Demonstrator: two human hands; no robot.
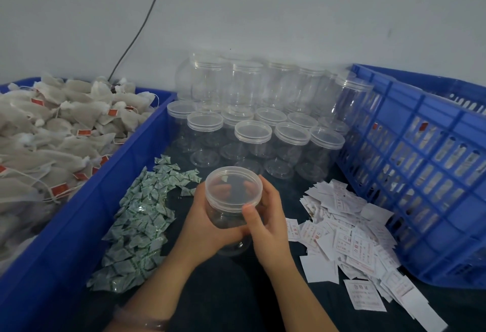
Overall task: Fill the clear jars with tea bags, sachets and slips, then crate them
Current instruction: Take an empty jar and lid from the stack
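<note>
Holding the jar (226, 216) near upright at centre, lid (233, 185) uppermost | left hand (202, 223) wraps its body from 8 o'clock | right hand (268, 216) curls round the lid from 4 o'clock | tea bags (52, 134) at 10 o'clock, left hand nearer.

The dark tabletop (223, 292) is loaded with a blue bin (79, 226) at left, green-printed sachets (136, 226), stacked lidded jars (252, 131) at the rear, printed paper slips (349, 239), and a slatted blue crate (434, 173) at right.

I see my left hand (203, 222) gripping a lidded clear jar (231, 208), my right hand (265, 216) curled around its lid (233, 185).
</note>
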